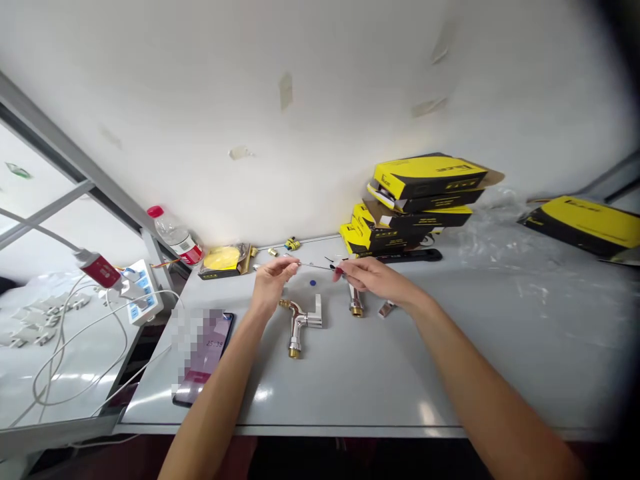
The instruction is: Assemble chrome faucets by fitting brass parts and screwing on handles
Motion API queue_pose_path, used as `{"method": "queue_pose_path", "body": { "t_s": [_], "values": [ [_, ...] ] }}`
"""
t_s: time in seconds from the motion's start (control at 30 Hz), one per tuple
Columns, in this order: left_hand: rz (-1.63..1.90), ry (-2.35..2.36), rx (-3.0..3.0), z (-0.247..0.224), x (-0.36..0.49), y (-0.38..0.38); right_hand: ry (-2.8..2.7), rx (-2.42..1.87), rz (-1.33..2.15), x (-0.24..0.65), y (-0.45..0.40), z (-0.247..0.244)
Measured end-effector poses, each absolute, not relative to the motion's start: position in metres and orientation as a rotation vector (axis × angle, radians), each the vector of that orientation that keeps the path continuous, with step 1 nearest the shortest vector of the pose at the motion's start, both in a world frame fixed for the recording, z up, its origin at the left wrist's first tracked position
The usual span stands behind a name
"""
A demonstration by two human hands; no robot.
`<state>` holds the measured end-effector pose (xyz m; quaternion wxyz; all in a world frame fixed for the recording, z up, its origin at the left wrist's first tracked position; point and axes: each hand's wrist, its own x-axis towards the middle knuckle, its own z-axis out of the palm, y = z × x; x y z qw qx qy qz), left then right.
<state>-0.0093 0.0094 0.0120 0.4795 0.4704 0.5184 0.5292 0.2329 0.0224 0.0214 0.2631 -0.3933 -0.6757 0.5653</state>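
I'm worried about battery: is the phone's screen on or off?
On: the phone glows purplish and shows digits.

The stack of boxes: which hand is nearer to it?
Right. The right hand is in front of the stack; the left hand is farther away, to its left.

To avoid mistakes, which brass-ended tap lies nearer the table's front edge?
The left tap, nearer the phone, lever in full view; the other tap lies farther back, partly behind the right hand.
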Motion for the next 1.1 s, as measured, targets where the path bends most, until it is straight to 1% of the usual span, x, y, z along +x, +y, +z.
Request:
{"method": "queue_pose_path", "body": {
  "t_s": [0.2, 0.6, 0.83, 1.1],
  "values": [
    [1.302, 1.288, 1.287, 0.0202, -0.0061, 0.0062, -1.872, -1.104, 1.421, 0.2327, 0.0226, 0.0213],
    [1.314, 1.297, 1.231, 0.0161, -0.0039, 0.0065, -1.997, -1.122, 1.215, 0.2288, 0.0226, 0.0214],
    [1.348, 1.284, 1.132, 0.0121, -0.0017, 0.0075, -1.97, -1.141, 1.198, 0.2258, 0.0225, 0.0196],
    [1.298, 1.266, 1.213, 0.0142, -0.0021, 0.0055, -1.907, -1.101, 1.318, 0.234, 0.0261, 0.0143]
  ]
}}
